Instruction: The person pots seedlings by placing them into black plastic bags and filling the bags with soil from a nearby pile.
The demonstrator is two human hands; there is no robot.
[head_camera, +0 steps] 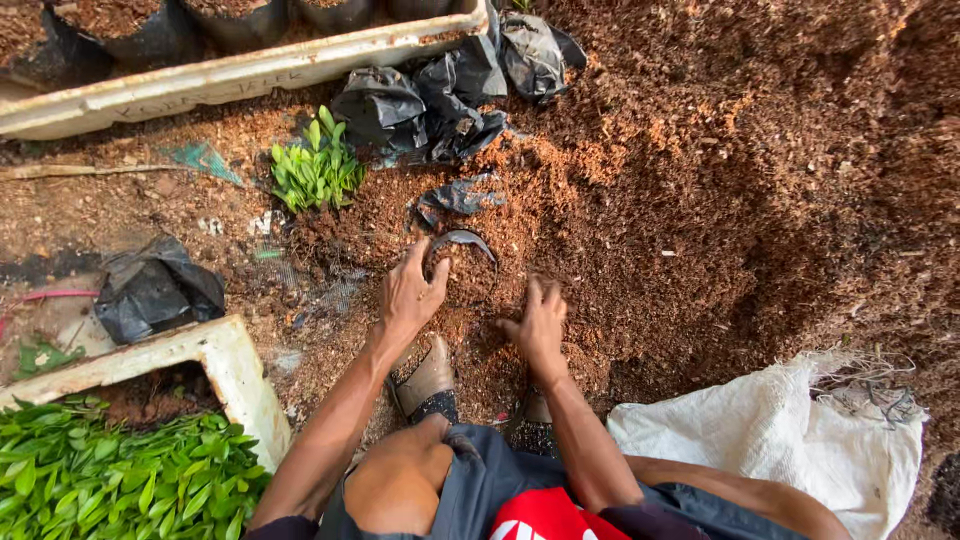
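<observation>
The left hand pinches the rim of a small black grow bag half sunk in the reddish soil heap — fingers closed on its near-left edge. The right hand lies just right of the bag, fingers loosely curled into soil (gripping nothing I can make out). Seedlings stand beyond-left of the bag.

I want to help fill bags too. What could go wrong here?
The small black plastic bag half sunk in the loose reddish-brown soil heap looks floppy; held only by the left hand, its rim might fold and spill. The right hand, scooping beside it, could knock it over. The little bunch of green seedlings nearby might get buried.
</observation>
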